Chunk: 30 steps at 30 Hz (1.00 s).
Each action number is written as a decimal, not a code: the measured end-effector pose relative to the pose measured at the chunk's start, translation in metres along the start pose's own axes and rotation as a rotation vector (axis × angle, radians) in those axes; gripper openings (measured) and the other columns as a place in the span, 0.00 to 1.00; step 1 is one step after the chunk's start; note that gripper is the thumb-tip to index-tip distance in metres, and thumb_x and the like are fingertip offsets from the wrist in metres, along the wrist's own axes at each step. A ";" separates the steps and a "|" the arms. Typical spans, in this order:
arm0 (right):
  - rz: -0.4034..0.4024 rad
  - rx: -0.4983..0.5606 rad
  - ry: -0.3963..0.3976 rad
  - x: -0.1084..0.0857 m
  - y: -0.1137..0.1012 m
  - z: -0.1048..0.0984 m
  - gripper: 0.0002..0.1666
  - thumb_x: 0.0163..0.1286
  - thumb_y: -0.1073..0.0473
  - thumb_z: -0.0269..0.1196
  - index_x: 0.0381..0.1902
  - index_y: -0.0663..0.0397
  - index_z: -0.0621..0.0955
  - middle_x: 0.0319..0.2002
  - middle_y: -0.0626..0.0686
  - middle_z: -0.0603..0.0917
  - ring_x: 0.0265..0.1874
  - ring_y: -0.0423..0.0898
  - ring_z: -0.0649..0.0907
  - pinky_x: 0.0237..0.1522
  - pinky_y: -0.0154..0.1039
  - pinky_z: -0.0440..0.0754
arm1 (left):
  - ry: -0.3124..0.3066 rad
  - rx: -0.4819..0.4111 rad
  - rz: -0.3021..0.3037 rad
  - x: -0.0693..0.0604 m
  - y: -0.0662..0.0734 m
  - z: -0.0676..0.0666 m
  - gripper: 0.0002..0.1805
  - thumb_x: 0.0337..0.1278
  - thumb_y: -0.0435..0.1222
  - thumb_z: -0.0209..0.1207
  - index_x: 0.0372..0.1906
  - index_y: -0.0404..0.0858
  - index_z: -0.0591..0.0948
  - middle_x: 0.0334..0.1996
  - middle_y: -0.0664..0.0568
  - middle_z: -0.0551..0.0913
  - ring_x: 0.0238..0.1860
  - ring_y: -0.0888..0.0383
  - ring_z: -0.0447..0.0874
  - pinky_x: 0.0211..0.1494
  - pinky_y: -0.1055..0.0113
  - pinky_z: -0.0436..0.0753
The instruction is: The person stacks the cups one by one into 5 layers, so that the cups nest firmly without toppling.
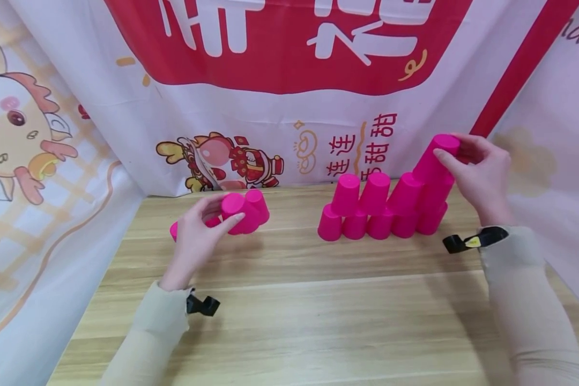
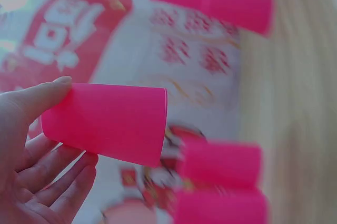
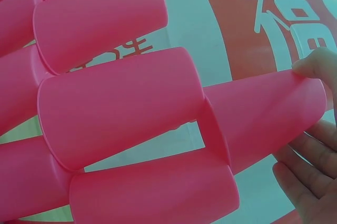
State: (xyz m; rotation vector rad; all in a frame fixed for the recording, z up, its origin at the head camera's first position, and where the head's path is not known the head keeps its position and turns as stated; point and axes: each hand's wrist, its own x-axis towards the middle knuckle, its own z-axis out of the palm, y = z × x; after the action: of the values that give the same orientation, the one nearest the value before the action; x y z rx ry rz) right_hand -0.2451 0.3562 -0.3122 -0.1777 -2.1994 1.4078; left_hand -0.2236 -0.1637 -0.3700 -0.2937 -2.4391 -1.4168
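My left hand [image 1: 193, 236] pinches an upside-down pink cup [image 1: 242, 215] between thumb and fingers. In the left wrist view this cup [image 2: 108, 121] hangs in the air, with blurred cups [image 2: 221, 163] beyond its rim. At the right, my right hand [image 1: 484, 174] grips another upside-down cup [image 1: 434, 158] by its narrow end, on top of a stacked wall of pink cups [image 1: 378, 225]. The right wrist view shows this cup [image 3: 263, 118] tilted slightly, its rim touching two upper-row cups [image 3: 121, 108].
Beside my left hand stands another pink cup [image 1: 258, 205]; a further cup [image 1: 174, 230] is partly hidden behind that hand. The wooden table [image 1: 289, 321] meets a printed cloth backdrop [image 1: 289, 134] close behind the cups.
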 end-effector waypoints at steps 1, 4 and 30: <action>0.001 0.000 0.000 0.000 0.000 0.000 0.33 0.62 0.44 0.75 0.65 0.41 0.82 0.55 0.50 0.83 0.48 0.40 0.80 0.43 0.25 0.78 | 0.002 -0.017 0.033 0.003 0.010 0.003 0.35 0.52 0.55 0.73 0.64 0.48 0.80 0.54 0.57 0.84 0.52 0.59 0.83 0.55 0.60 0.84; 0.013 -0.005 -0.001 0.000 0.001 -0.001 0.34 0.62 0.43 0.75 0.65 0.41 0.82 0.55 0.49 0.83 0.48 0.40 0.80 0.42 0.24 0.78 | 0.008 -0.062 0.134 0.012 0.035 0.015 0.31 0.52 0.51 0.75 0.62 0.49 0.82 0.52 0.60 0.85 0.50 0.62 0.84 0.54 0.61 0.84; -0.005 -0.040 -0.020 0.000 0.000 -0.003 0.34 0.62 0.43 0.75 0.65 0.40 0.81 0.55 0.48 0.83 0.49 0.40 0.80 0.42 0.25 0.77 | -0.289 -0.197 0.358 0.091 0.150 0.122 0.32 0.58 0.43 0.73 0.67 0.44 0.78 0.58 0.58 0.81 0.54 0.64 0.79 0.55 0.71 0.81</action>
State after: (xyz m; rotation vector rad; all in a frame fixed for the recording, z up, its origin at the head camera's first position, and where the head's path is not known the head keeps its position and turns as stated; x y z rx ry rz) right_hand -0.2433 0.3589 -0.3113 -0.1727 -2.2442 1.3686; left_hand -0.2794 0.0184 -0.2733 -0.9894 -2.2985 -1.5327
